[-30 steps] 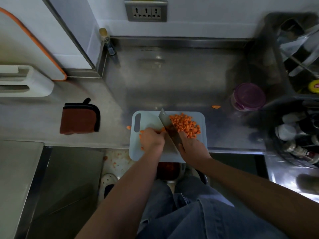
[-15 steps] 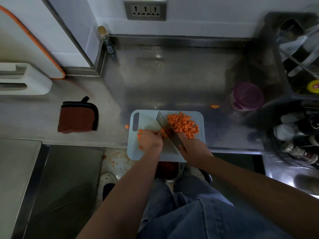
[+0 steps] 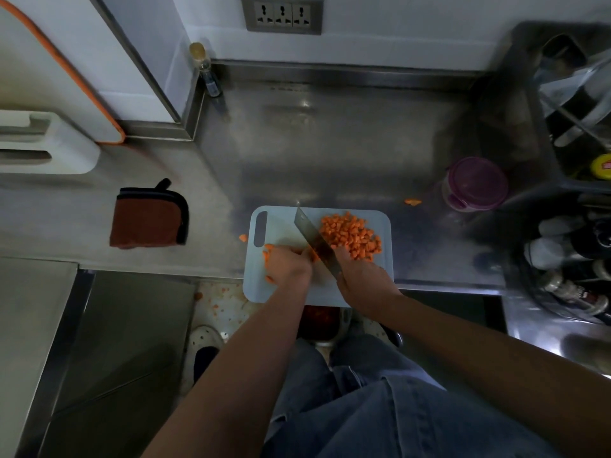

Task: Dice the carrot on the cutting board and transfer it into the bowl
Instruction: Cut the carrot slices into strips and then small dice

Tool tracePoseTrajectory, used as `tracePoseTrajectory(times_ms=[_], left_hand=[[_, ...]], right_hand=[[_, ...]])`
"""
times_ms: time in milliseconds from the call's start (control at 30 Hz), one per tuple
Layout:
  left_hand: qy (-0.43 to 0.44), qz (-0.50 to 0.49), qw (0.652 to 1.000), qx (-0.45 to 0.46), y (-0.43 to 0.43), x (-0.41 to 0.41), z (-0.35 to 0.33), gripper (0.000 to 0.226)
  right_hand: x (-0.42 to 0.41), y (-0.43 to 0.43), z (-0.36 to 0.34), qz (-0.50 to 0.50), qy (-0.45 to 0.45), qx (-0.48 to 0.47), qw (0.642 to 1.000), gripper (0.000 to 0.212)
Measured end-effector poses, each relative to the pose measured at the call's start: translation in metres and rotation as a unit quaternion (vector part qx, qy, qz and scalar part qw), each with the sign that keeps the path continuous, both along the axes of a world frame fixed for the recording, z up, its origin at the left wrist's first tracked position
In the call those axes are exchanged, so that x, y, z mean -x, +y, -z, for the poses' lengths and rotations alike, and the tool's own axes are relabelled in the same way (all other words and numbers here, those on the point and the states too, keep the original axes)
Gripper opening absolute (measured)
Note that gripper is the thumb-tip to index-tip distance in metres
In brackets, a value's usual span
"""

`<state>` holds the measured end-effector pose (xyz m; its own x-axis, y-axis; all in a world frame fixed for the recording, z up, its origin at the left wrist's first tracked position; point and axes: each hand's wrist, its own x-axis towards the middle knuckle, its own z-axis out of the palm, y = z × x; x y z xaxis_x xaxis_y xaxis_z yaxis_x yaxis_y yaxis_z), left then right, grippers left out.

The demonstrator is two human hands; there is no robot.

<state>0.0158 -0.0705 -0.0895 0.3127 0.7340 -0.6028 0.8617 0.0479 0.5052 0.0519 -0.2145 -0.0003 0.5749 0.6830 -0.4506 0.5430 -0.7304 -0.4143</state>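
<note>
Dicing the last of the carrot, blade close to my knuckles.

My left hand point(image 3: 287, 264) curls over the uncut carrot point(image 3: 268, 252) at the cutting board's point(image 3: 281, 223) 8 o'clock. My right hand point(image 3: 362, 279) grips the knife point(image 3: 314, 239), tip toward 11. The diced pile point(image 3: 352, 236) sits at 2. The bowl point(image 3: 322, 320), I think, is the dim shape at 6, below the board. A slip could nick my fingers, and cubes could skitter off like the stray piece point(image 3: 412, 202).

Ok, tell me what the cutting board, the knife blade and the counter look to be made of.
Cutting board: likely plastic, pale blue-white and matte, with a moulded handle slot.
Knife blade: metal, probably steel, grey with a dull sheen.
Counter: looks like stainless steel with a brushed finish, showing soft, smeared reflections.
</note>
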Motion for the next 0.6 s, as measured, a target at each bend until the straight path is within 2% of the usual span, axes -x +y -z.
tracePoseTrajectory(times_ms=[67,167,333,433,467,600], left_hand=[[-0.009,-0.009,1.000,0.001,0.000,-0.001,-0.003,0.030],[-0.005,-0.021,1.000,0.013,0.000,-0.001,0.003,0.055],[-0.005,-0.020,1.000,0.010,0.001,-0.001,0.010,0.055],[-0.008,-0.033,0.999,0.004,0.002,-0.001,0.005,0.066],[-0.008,-0.030,1.000,0.003,0.002,-0.001,0.003,0.064],[-0.011,-0.008,1.000,0.002,0.002,-0.002,-0.002,0.031]], right_hand=[[0.001,0.003,-0.001,0.005,0.018,0.002,1.000,0.041],[0.002,0.006,0.000,0.008,0.033,-0.001,0.999,0.036],[0.002,0.008,0.003,0.006,0.042,0.003,0.999,0.040],[0.004,0.008,0.005,0.001,0.038,0.012,0.999,0.045],[0.004,0.008,0.005,0.002,0.038,0.012,0.999,0.044],[0.002,0.011,0.004,0.000,0.036,0.009,0.999,0.040]])
